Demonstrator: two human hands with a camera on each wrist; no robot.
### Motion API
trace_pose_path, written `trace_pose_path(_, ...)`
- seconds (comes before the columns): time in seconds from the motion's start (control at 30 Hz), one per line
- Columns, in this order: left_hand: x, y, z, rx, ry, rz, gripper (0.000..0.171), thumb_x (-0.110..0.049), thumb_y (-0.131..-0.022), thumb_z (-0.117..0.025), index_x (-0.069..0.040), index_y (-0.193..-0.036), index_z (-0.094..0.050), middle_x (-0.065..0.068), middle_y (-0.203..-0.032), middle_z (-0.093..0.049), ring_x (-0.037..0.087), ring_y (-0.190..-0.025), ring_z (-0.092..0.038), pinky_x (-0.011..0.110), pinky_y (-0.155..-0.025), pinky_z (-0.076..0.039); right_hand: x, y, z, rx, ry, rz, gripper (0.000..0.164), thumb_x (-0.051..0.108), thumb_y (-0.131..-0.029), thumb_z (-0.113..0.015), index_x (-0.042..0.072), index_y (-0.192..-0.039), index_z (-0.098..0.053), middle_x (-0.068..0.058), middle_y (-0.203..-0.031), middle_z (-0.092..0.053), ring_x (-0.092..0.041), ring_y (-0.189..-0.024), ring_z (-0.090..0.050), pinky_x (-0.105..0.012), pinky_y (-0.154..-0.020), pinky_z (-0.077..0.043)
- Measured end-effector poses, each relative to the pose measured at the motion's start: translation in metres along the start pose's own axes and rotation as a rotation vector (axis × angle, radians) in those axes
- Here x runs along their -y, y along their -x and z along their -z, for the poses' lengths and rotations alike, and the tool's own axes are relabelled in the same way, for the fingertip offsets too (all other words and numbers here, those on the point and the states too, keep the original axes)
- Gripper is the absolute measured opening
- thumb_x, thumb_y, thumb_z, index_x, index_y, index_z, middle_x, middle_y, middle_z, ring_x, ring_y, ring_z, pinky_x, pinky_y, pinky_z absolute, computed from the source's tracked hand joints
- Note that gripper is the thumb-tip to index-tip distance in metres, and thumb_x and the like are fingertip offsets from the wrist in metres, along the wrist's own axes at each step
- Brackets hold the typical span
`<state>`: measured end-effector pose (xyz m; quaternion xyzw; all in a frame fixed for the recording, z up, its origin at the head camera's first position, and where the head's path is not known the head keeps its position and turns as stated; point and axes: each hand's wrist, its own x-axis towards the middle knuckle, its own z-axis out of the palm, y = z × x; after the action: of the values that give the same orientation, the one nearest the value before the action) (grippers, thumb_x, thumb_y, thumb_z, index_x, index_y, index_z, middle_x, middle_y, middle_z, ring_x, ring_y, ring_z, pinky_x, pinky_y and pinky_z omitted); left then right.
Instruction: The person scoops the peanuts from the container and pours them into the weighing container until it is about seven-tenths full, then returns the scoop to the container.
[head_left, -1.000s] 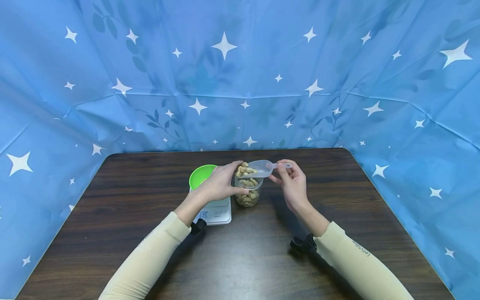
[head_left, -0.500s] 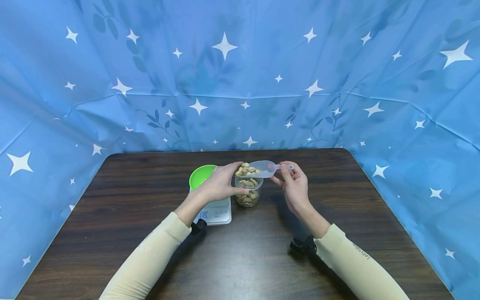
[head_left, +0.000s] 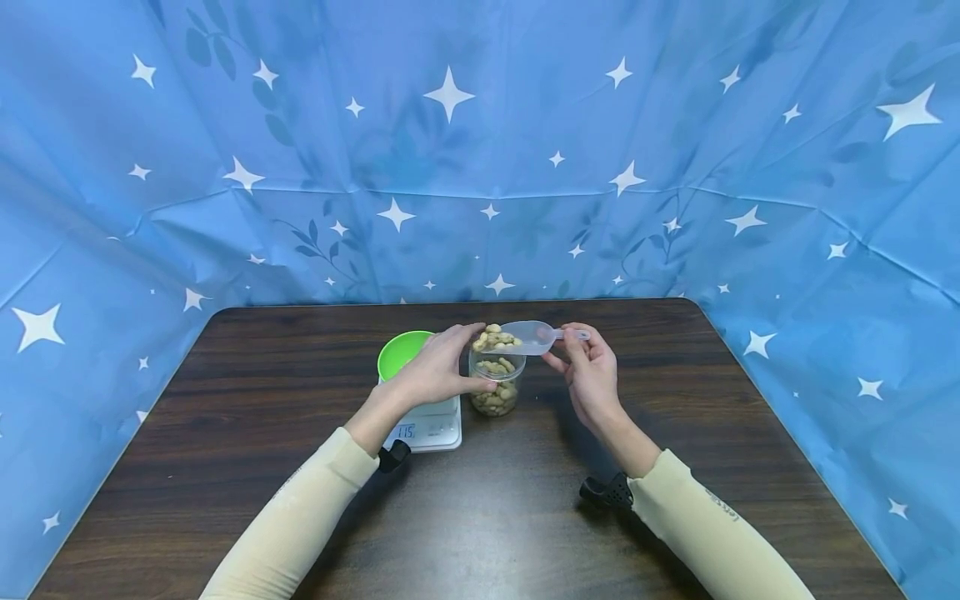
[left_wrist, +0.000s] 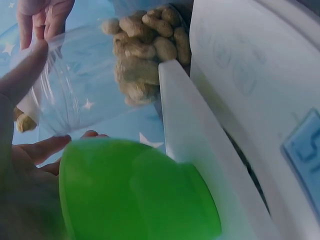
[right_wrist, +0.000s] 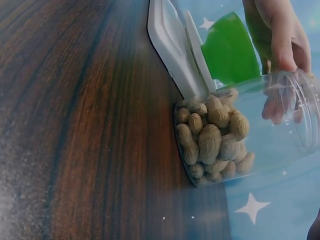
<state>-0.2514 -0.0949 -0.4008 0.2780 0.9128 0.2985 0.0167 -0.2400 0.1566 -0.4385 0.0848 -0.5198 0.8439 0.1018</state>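
Two hands engaged: your left hand point(head_left: 438, 367) curls round the neck of the clear jar point(head_left: 499, 376); your right hand point(head_left: 590, 372), at its three o'clock, pinches the plastic scoop point(head_left: 534, 336) by its handle. Hold the scoop level, lest peanuts point(head_left: 495, 338) spill.

- A dark brown, wood-grained tabletop point(head_left: 225, 475) with rounded far corners, its streaked grain running from side to side in the head view; a soft pale sheen point(head_left: 487, 525) lies on its near middle.
- Two tiny white specks point(right_wrist: 163, 218) on the wood, near each other in the right wrist view.
- A bright blue fabric backdrop point(head_left: 525, 133) behind the tabletop and along both its sides, softly wrinkled, with a long horizontal crease point(head_left: 480, 197) across it.
- White four-pointed stars point(head_left: 449, 94), large and small, scattered over the cloth.
- Darker blue printed leaves point(head_left: 198, 47) at upper left, and a slender leafy sprig point(head_left: 306, 249) lower down.
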Motion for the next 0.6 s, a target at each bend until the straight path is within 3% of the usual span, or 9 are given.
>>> trace_pose_path(0.17,0.006,0.009,0.008,-0.021,0.045,0.016,0.099,-0.050,-0.085,-0.083,-0.010,-0.160,-0.034,0.012,-0.151,-0.046,0.030,-0.137,-0.046,0.056,-0.112,-0.033,0.003,-0.002,-0.004,-0.005,0.006,0.005,0.022,0.018,-0.106,-0.059,-0.001,-0.115,-0.059,-0.006,-0.105,-0.071,-0.018,-0.101,-0.069,-0.036,-0.086,-0.058)
trace_pose_path(0.3,0.012,0.017,0.015,-0.045,0.056,0.034,0.098,-0.051,-0.085,-0.082,-0.013,-0.161,-0.034,0.012,-0.154,-0.043,0.034,-0.140,-0.042,0.058,-0.111,-0.035,0.006,-0.005,-0.009,0.006,-0.002,0.019,0.028,0.017,-0.106,-0.058,-0.007,-0.118,-0.055,-0.007,-0.105,-0.071,-0.019,-0.102,-0.068,-0.036,-0.086,-0.058)
trace_pose_path(0.4,0.016,0.022,0.019,-0.061,0.041,0.038,0.097,-0.052,-0.085,-0.082,-0.012,-0.160,-0.036,0.013,-0.152,-0.044,0.035,-0.139,-0.043,0.059,-0.111,-0.035,0.007,-0.007,-0.014,0.024,-0.016,0.028,0.023,0.017,-0.106,-0.058,-0.004,-0.116,-0.058,-0.007,-0.105,-0.070,-0.019,-0.103,-0.068,-0.036,-0.086,-0.058)
trace_pose_path(0.6,0.024,0.029,0.023,-0.082,0.027,0.067,0.094,-0.047,-0.086,-0.083,-0.013,-0.160,-0.036,0.015,-0.155,-0.040,0.035,-0.142,-0.038,0.061,-0.116,-0.024,0.009,-0.011,-0.025,0.052,-0.020,0.030,0.021,0.018,-0.105,-0.060,-0.002,-0.114,-0.059,-0.006,-0.105,-0.070,-0.019,-0.103,-0.068,-0.037,-0.085,-0.058)
